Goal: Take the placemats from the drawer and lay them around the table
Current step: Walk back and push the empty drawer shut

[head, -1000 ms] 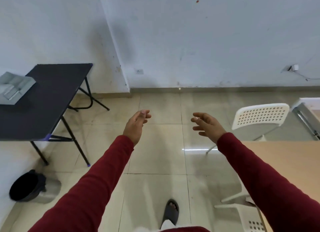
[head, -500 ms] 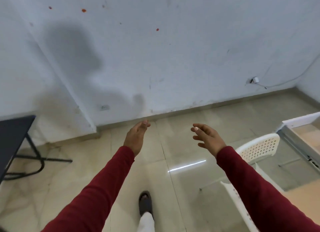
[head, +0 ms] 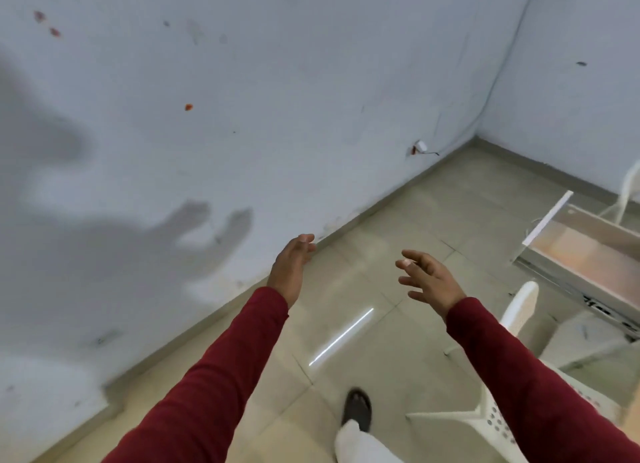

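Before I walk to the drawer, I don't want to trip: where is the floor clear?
Bare tile lies between the wall and the white chair, ahead of both empty hands. It is crowded on the right: chair, then open drawer.

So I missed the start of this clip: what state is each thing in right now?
Left hand: open, holding nothing.
Right hand: open, fingers spread, holding nothing.
Drawer: pulled out; no placemats visible inside.
White chair: upright, beside the right arm.

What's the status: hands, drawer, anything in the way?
Left hand and right hand open, empty, held out in the air. Drawer open at right; no placemats visible. White chair between right hand and drawer.
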